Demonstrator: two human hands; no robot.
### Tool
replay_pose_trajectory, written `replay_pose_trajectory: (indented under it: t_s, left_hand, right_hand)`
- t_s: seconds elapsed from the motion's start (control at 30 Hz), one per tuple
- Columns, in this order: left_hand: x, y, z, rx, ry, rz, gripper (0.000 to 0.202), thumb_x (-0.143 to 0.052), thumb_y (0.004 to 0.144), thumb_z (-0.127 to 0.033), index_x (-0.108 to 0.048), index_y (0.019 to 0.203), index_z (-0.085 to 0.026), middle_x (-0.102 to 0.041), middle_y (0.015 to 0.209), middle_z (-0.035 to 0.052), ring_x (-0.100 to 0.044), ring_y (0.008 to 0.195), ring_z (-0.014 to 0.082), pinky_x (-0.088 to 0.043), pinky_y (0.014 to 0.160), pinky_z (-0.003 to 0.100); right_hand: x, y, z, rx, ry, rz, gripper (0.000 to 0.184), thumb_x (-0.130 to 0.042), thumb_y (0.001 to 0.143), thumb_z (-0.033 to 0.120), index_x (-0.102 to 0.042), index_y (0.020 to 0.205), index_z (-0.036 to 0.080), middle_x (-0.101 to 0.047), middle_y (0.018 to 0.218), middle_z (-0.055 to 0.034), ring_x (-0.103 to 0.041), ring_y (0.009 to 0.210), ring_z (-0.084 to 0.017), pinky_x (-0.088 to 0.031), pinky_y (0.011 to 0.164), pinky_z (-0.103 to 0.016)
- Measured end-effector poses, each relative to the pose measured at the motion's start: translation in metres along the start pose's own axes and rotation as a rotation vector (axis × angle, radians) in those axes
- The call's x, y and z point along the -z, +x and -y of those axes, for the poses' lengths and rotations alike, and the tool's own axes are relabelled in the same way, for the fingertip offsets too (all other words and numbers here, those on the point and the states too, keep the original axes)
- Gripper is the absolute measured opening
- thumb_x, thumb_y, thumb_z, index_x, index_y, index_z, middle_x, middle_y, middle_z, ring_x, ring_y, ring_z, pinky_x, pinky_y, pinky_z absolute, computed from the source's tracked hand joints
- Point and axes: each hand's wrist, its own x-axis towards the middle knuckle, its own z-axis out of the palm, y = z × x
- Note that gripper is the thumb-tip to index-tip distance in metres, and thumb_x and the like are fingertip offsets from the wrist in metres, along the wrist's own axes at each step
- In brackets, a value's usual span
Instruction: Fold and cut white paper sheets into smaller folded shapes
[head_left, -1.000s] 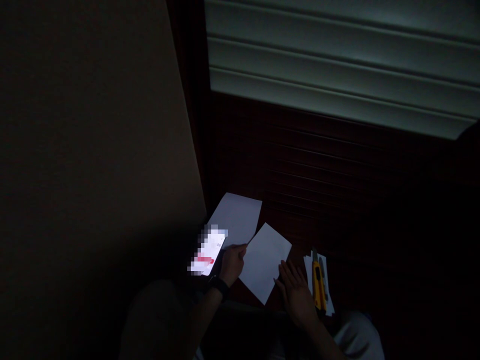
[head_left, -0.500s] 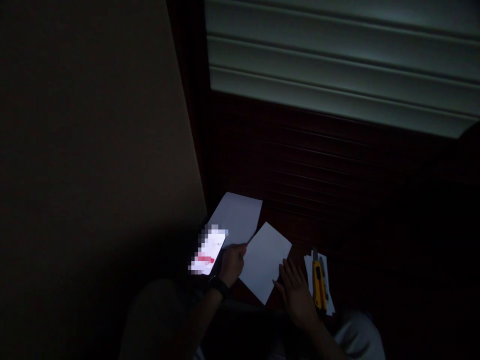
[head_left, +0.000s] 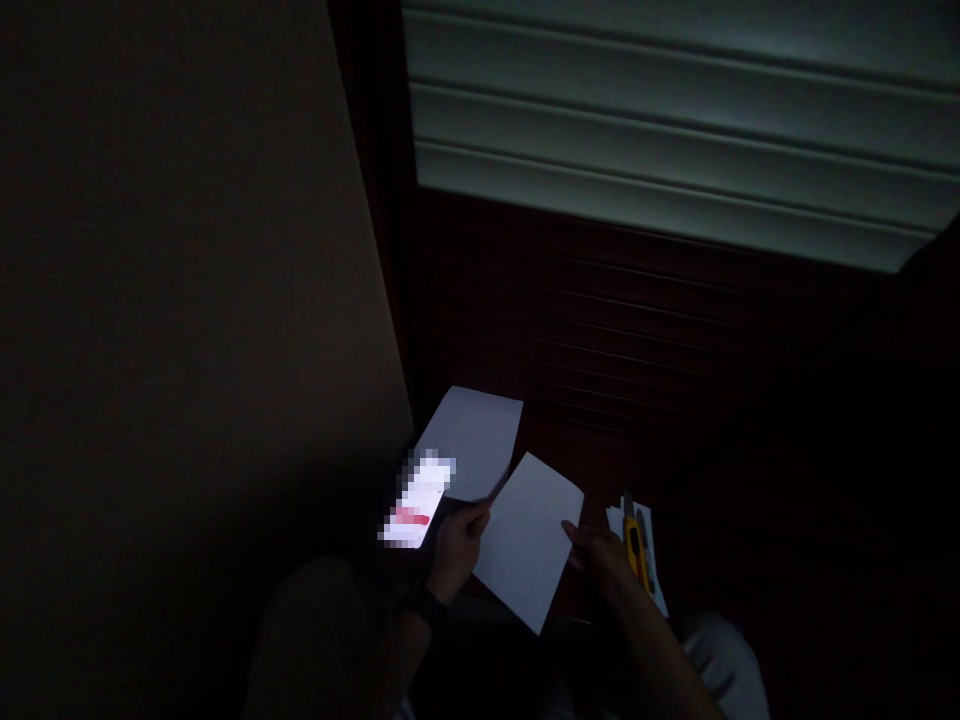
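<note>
White paper fills the gap between the person's two hands: one sheet [head_left: 529,545], turned so that a corner points toward the person. The left hand [head_left: 457,545] pinches it at the left edge, thumb on top and the other fingers curled beneath. The right hand [head_left: 598,552] grips the opposite edge, its thumb over the paper and its fingers folded under. Whether the sheet is wholly clear of the table [head_left: 594,506] I cannot tell.

A dark band [head_left: 426,606] circles the left wrist. Just beside the left hand, on its outer side, a phone [head_left: 420,505] glows, its screen blurred into blocks with a red patch low down. Beyond the phone, and partly behind it, lies a second sheet [head_left: 480,435], its near right corner close to the held one. Right of the right hand, a yellow cutter [head_left: 636,545] rests on smaller papers [head_left: 658,585], blade end pointing away and the near end hidden by the forearm; a slim grey tool lies alongside, too dim to name.

Farther out, dark slats [head_left: 607,330] face the person, with pale blinds [head_left: 637,120] above and a dull brown wall [head_left: 187,250] on the left.
</note>
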Motion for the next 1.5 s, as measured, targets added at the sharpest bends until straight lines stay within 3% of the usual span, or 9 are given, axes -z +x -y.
replay_pose_trajectory:
  t_s: [0.27, 0.4, 0.57, 0.73, 0.87, 0.97, 1.2, 1.5]
  left_hand:
    - [0.006, -0.012, -0.004, -0.014, 0.055, -0.005, 0.031, -0.045, 0.084, -0.024, -0.064, 0.108, -0.02, -0.068, 0.103, 0.0041, -0.062, 0.092, 0.0183, -0.048, 0.082, 0.031]
    - [0.007, -0.013, -0.008, -0.017, 0.069, -0.005, 0.031, -0.044, 0.084, -0.023, -0.065, 0.107, -0.021, -0.067, 0.103, 0.0038, -0.061, 0.095, 0.0183, -0.047, 0.085, 0.031]
    - [0.01, -0.014, -0.012, -0.043, 0.044, -0.003, 0.03, -0.045, 0.084, -0.024, -0.066, 0.105, -0.021, -0.067, 0.103, 0.0038, -0.061, 0.095, 0.0181, -0.047, 0.085, 0.031]
    - [0.01, -0.016, -0.013, -0.037, 0.038, 0.02, 0.03, -0.045, 0.084, -0.024, -0.065, 0.106, -0.022, -0.067, 0.103, 0.0034, -0.061, 0.095, 0.0182, -0.047, 0.085, 0.031]
    - [0.008, -0.017, -0.009, -0.022, 0.022, 0.022, 0.03, -0.045, 0.085, -0.026, -0.066, 0.105, -0.021, -0.067, 0.103, 0.0039, -0.061, 0.096, 0.0184, -0.047, 0.086, 0.032]
    - [0.008, -0.017, -0.005, -0.033, -0.012, 0.034, 0.03, -0.044, 0.085, -0.029, -0.066, 0.105, -0.02, -0.067, 0.105, 0.0046, -0.061, 0.097, 0.0189, -0.047, 0.087, 0.033]
    - [0.01, -0.02, -0.001, -0.031, -0.065, 0.042, 0.03, -0.049, 0.083, -0.033, -0.066, 0.104, -0.02, -0.067, 0.106, 0.0049, -0.062, 0.097, 0.0197, -0.048, 0.087, 0.033]
    - [0.011, -0.015, -0.006, 0.063, -0.024, 0.074, 0.033, -0.051, 0.081, -0.039, -0.067, 0.102, -0.019, -0.07, 0.098, 0.003, -0.065, 0.091, 0.0202, -0.051, 0.081, 0.03]
  right_hand:
    - [0.01, 0.001, -0.004, -0.032, 0.031, 0.1, 0.027, -0.076, 0.063, 0.032, -0.064, 0.075, 0.011, -0.067, 0.07, -0.0057, -0.064, 0.067, -0.018, -0.053, 0.059, -0.028]
    - [0.011, -0.001, -0.002, -0.067, 0.043, 0.091, 0.028, -0.077, 0.061, 0.031, -0.064, 0.077, 0.012, -0.068, 0.072, -0.0058, -0.064, 0.07, -0.019, -0.054, 0.067, -0.032]
    - [0.011, -0.005, 0.001, -0.09, 0.005, 0.032, 0.027, -0.078, 0.06, 0.033, -0.062, 0.069, 0.013, -0.066, 0.064, -0.0036, -0.064, 0.063, -0.018, -0.054, 0.064, -0.032]
    - [0.012, -0.003, 0.002, -0.061, 0.008, 0.044, 0.029, -0.076, 0.06, 0.033, -0.062, 0.074, 0.013, -0.068, 0.072, -0.0056, -0.065, 0.074, -0.022, -0.054, 0.069, -0.035]
    - [0.014, 0.0, 0.001, -0.047, 0.043, 0.026, 0.029, -0.078, 0.058, 0.031, -0.062, 0.073, 0.013, -0.067, 0.07, -0.0038, -0.065, 0.07, -0.019, -0.054, 0.07, -0.036]
    - [0.015, -0.001, 0.003, -0.028, 0.043, 0.064, 0.03, -0.077, 0.06, 0.035, -0.062, 0.075, 0.013, -0.067, 0.069, -0.004, -0.065, 0.069, -0.019, -0.054, 0.069, -0.034]
    - [0.016, 0.002, 0.002, -0.006, 0.008, -0.033, 0.035, -0.079, 0.054, 0.038, -0.063, 0.073, 0.013, -0.065, 0.063, -0.0036, -0.064, 0.068, -0.02, -0.052, 0.063, -0.032]
    - [0.015, -0.003, 0.002, 0.017, -0.044, -0.013, 0.034, -0.077, 0.056, 0.042, -0.063, 0.067, 0.013, -0.066, 0.063, -0.0037, -0.063, 0.063, -0.019, -0.052, 0.062, -0.031]
